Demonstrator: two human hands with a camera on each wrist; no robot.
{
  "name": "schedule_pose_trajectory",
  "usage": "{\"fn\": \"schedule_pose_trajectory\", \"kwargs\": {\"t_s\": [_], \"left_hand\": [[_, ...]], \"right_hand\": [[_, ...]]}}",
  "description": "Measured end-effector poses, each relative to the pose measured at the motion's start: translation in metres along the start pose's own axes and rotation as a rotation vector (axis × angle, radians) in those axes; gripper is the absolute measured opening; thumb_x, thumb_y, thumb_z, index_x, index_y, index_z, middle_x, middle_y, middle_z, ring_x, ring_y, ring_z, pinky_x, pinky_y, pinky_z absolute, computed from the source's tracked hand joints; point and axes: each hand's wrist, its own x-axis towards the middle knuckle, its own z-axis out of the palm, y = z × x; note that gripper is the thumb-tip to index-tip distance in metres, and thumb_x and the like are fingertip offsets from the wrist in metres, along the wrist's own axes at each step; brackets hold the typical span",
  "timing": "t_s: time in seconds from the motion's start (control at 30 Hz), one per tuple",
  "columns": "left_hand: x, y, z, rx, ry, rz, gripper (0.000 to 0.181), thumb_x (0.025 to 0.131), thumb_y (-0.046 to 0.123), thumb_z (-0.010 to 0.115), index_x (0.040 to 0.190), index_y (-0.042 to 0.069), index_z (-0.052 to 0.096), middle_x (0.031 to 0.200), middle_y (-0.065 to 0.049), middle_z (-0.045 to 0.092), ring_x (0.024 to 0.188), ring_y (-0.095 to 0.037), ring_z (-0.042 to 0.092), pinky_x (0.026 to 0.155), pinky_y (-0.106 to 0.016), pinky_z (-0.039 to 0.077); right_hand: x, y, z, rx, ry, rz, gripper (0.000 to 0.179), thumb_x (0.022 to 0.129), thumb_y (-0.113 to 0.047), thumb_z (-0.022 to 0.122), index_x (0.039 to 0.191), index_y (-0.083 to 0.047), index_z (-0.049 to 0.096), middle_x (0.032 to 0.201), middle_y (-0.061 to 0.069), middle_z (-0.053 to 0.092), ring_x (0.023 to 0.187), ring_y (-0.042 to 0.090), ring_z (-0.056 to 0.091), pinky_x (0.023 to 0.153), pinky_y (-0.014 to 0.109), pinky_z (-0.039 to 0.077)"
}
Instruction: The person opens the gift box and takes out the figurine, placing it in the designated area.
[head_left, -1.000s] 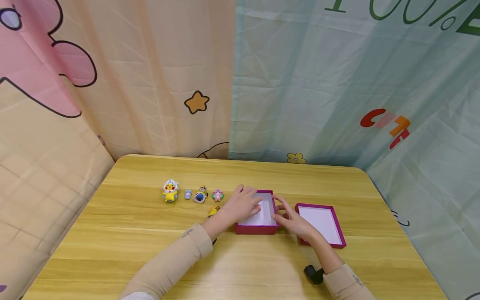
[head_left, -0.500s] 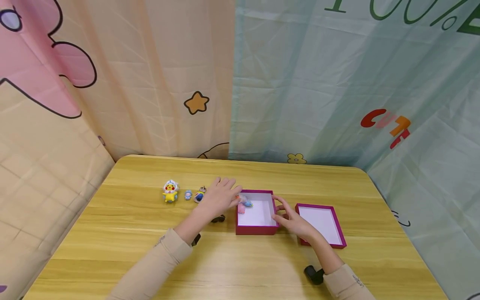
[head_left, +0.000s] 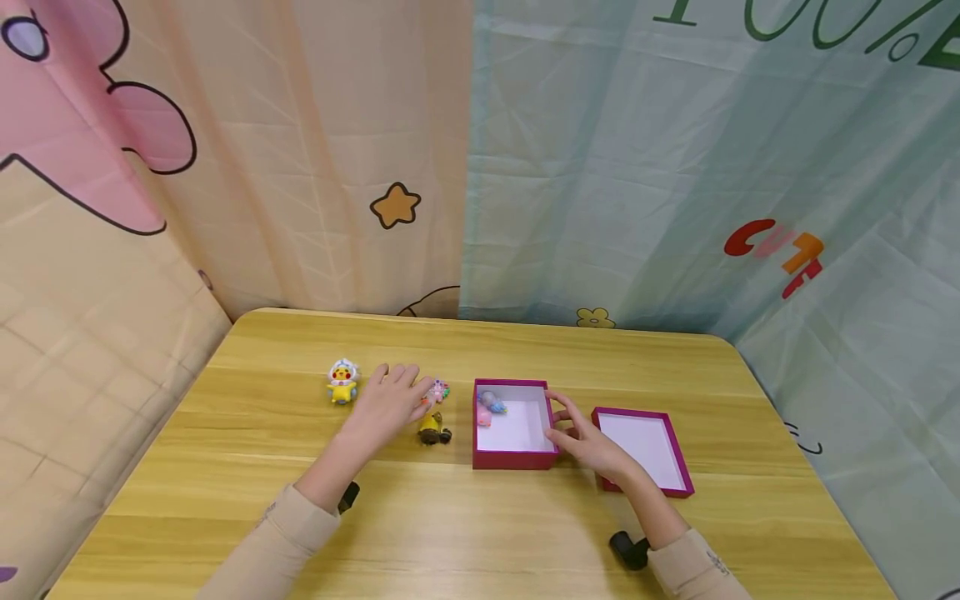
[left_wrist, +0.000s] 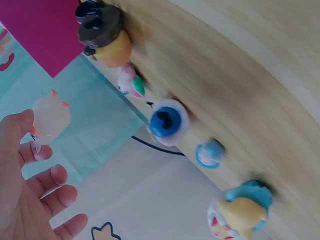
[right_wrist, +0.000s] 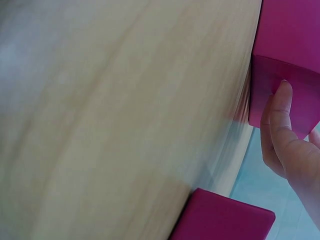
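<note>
My left hand (head_left: 390,406) is raised over the row of toy figurines, thumb and index finger pinching a small whitish figurine (left_wrist: 52,119) with orange bits. A pink-and-green figurine (head_left: 438,391) and a yellow-and-brown one (head_left: 431,428) stand to its right. Left of it is a yellow figurine with a white hood (head_left: 342,383). The head view hides a blue-and-white figurine (left_wrist: 166,121) and a little light-blue one (left_wrist: 210,153) behind the hand. My right hand (head_left: 592,446) touches the outer right wall of the magenta box (head_left: 513,460) with its fingertips.
Inside the box lie a grey-blue figurine (head_left: 492,402) and a pink one (head_left: 483,416). The box's lid (head_left: 645,450) lies inside-up to the right, near my right wrist. The wooden table (head_left: 480,533) ends at printed curtains (head_left: 600,167) behind.
My left hand has come out of the box and moved left over the figurines, carrying the whitish figurine. The two figurines in the box have come into view. My right hand stays at the box.
</note>
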Motion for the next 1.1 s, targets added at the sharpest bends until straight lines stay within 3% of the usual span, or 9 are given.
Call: {"fn": "schedule_pose_trajectory", "kwargs": {"t_s": [0.17,0.33,0.6,0.93,1.1], "left_hand": [[-0.012,-0.009,0.005,0.046,-0.001,0.0,0.032,0.086,0.036,0.06,0.111,0.016,0.058,0.104,-0.007,0.055,0.092,-0.024,0.051,0.086,-0.043,0.04],[-0.021,-0.013,0.01,0.014,-0.019,0.008,0.027,0.084,0.033,0.062,0.102,0.013,0.058,0.104,-0.01,0.056,0.093,-0.027,0.053,0.084,-0.044,0.041],[-0.028,-0.015,0.016,-0.001,-0.112,0.004,0.035,0.086,0.034,0.06,0.113,0.011,0.059,0.108,-0.01,0.057,0.096,-0.028,0.051,0.087,-0.045,0.041],[-0.033,-0.019,0.021,0.0,-0.174,0.014,0.043,0.086,0.036,0.058,0.122,0.011,0.056,0.116,-0.013,0.054,0.106,-0.03,0.049,0.09,-0.048,0.039],[-0.034,-0.02,0.023,0.004,-0.209,0.018,0.045,0.087,0.036,0.057,0.124,0.012,0.054,0.12,-0.014,0.053,0.11,-0.031,0.048,0.092,-0.049,0.038]], "right_hand": [[0.009,0.019,0.0,-0.004,0.016,-0.004,0.063,0.091,-0.023,0.054,0.143,-0.022,0.018,0.127,0.018,0.037,0.11,0.031,0.043,0.089,0.046,0.041],[0.012,0.026,-0.001,-0.007,0.016,-0.021,0.063,0.091,-0.026,0.055,0.142,-0.024,0.019,0.127,0.017,0.038,0.111,0.03,0.043,0.089,0.044,0.042],[0.011,0.024,-0.001,-0.004,0.009,-0.017,0.063,0.091,-0.024,0.055,0.142,-0.025,0.018,0.127,0.018,0.037,0.11,0.031,0.043,0.09,0.044,0.042],[0.012,0.024,-0.001,-0.003,0.011,-0.008,0.063,0.091,-0.024,0.054,0.143,-0.025,0.018,0.127,0.017,0.037,0.109,0.03,0.044,0.089,0.044,0.042],[0.005,0.011,-0.001,0.014,-0.002,-0.002,0.064,0.092,-0.019,0.053,0.144,-0.019,0.016,0.127,0.02,0.037,0.108,0.031,0.044,0.089,0.045,0.041]]}}
